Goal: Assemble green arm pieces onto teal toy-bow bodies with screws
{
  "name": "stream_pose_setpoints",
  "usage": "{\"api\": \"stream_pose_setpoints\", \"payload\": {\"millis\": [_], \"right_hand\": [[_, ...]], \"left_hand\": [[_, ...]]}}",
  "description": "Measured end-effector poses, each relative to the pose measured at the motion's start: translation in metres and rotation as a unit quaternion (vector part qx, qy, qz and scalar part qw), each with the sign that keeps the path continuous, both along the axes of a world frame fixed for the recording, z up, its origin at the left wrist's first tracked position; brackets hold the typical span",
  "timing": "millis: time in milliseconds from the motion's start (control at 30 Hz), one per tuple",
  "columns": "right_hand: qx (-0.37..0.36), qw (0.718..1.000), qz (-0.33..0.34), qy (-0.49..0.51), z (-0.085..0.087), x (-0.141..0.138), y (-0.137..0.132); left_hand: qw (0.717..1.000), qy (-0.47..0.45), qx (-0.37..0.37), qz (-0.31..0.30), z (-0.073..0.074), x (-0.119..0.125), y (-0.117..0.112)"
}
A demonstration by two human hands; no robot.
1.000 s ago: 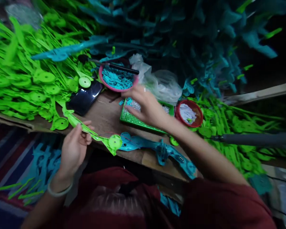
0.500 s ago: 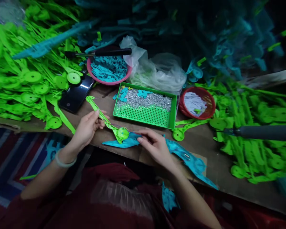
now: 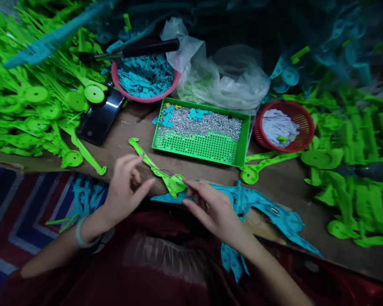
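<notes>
A bright green plastic arm with a round end [image 3: 178, 182] lies slantwise over a long blue plastic piece [image 3: 239, 193] near the table's front edge. My left hand [image 3: 126, 187] is just left of the green arm, fingers loosely bent and thumb apart, with nothing in it. My right hand [image 3: 210, 204] is at the round end, fingertips on a thin dark wire [image 3: 169, 171] that arcs over from the arm. Its thumb is a little below the index finger, and the curled fingers are partly hidden.
A green tray [image 3: 201, 152] holds small metal screws and blue bits. Behind are a pink bowl [image 3: 115, 80] of blue pieces and a plastic bag [image 3: 239, 85]. A red basket [image 3: 301, 123], a phone [image 3: 100, 117], a screwdriver [image 3: 376, 171] and green heaps [image 3: 35, 93] surround them.
My left hand has let go of the green arm and drawn back toward me. The arm now rests over the blue piece. My right hand stays by its round end; the view has shifted.
</notes>
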State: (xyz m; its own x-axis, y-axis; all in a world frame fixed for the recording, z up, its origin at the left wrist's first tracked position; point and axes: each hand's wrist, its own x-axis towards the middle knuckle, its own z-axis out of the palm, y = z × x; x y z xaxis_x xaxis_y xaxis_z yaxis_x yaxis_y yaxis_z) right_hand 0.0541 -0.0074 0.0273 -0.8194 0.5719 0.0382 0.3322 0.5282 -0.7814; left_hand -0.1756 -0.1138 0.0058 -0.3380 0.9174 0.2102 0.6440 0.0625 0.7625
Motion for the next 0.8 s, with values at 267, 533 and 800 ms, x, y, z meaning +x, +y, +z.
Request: {"api": "stream_pose_setpoints", "payload": {"millis": [267, 533, 800], "right_hand": [[0.158, 0.987, 0.022, -0.038, -0.008, -0.021, -0.002], [0.153, 0.987, 0.041, 0.006, -0.034, -0.014, -0.003], [0.224, 0.970, 0.073, -0.062, -0.013, -0.039, -0.027]], "left_hand": [[0.973, 0.089, -0.046, -0.207, -0.008, -0.001, 0.026], [0.967, 0.180, -0.045, -0.175, -0.010, -0.007, 0.017], [0.982, 0.088, 0.041, -0.165, -0.028, -0.003, 0.005]]}}
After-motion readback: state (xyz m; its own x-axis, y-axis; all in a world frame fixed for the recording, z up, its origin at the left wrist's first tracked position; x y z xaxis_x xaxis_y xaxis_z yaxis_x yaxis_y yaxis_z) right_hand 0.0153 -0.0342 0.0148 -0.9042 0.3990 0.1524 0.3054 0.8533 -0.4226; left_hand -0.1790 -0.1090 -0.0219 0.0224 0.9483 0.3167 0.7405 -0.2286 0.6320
